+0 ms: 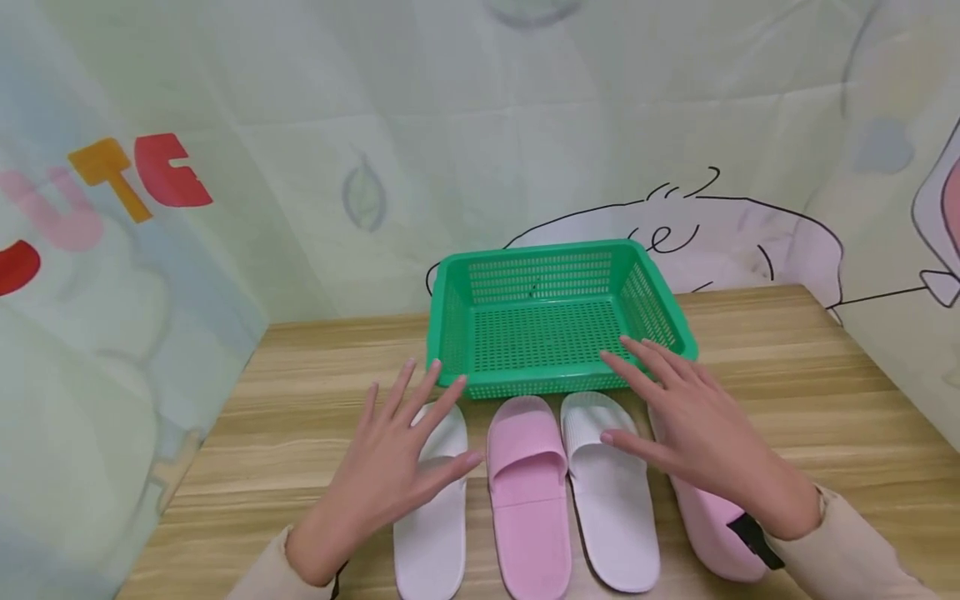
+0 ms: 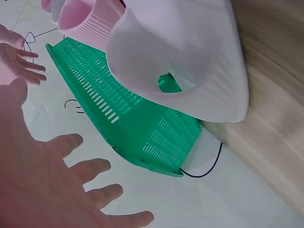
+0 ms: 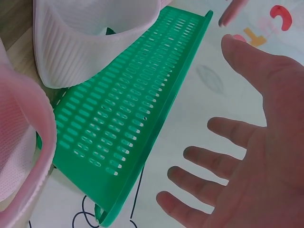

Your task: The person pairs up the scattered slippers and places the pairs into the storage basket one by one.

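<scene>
My left hand point(image 1: 392, 467) hovers with spread fingers over the leftmost white slipper point(image 1: 435, 533), holding nothing. On the other side, my right hand point(image 1: 693, 421) is likewise spread and bare, above the pink slipper point(image 1: 712, 525) at the right, which it partly hides. Between them lie another pink slipper point(image 1: 528, 517) and a second white slipper point(image 1: 615, 517), toes toward a green plastic basket point(image 1: 540, 379). Both wrist views show straight fingers apart from the slippers, with a white slipper point(image 2: 180, 57) near the left hand and a pink slipper point(image 3: 42, 118) near the right.
The wood-grain table point(image 1: 315, 400) carries everything. Behind it hangs a printed cloth backdrop point(image 1: 300, 167) with letters and line drawings. The basket stands at the table's back edge, and its perforated floor is visible.
</scene>
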`<control>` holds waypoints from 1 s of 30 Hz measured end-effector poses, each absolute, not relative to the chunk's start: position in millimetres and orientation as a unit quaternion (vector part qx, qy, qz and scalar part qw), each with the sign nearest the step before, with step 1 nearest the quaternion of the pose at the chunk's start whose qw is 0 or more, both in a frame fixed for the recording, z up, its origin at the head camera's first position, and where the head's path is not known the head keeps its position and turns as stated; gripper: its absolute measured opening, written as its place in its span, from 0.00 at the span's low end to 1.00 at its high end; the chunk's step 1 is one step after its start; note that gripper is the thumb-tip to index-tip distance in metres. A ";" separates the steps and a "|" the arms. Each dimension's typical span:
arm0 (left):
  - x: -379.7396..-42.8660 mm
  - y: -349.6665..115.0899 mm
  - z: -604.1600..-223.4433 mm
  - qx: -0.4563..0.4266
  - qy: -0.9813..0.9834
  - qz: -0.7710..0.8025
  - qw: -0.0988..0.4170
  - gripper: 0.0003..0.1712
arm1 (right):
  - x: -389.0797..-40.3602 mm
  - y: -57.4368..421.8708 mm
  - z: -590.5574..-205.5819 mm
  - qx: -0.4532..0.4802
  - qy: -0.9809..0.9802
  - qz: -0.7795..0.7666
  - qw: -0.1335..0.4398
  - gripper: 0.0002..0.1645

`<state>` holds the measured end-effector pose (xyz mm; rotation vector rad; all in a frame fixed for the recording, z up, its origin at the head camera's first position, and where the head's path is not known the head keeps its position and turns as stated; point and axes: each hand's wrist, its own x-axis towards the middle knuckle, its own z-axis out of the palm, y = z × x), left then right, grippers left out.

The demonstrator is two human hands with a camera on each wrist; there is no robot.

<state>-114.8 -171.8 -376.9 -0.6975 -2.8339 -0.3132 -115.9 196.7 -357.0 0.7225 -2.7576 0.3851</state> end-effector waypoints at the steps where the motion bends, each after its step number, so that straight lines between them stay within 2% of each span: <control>1: -112.9 -173.6 -377.0 -0.237 -0.960 -0.106 0.103 0.51 | -115.5 196.5 -357.4 0.252 -0.950 0.131 0.132 0.54; 9: -101.7 -185.1 -380.9 -0.260 -0.954 -0.098 0.114 0.49 | -112.5 195.6 -358.9 0.269 -0.943 0.142 0.133 0.50; 15: -99.2 -189.9 -383.6 -0.301 -0.940 -0.093 0.130 0.45 | -112.8 194.7 -361.0 0.281 -0.942 0.132 0.124 0.40; 20: -100.0 -193.4 -388.1 -0.325 -0.934 -0.099 0.107 0.42 | -113.6 192.5 -362.9 0.286 -0.943 0.122 0.121 0.31; 26: -102.2 -196.1 -395.6 -0.339 -0.931 -0.115 0.077 0.38 | -112.6 188.6 -364.8 0.296 -0.939 0.119 0.126 0.28; 30: -103.6 -197.7 -399.9 -0.343 -0.929 -0.121 0.068 0.36 | -112.8 185.1 -368.4 0.312 -0.937 0.119 0.099 0.25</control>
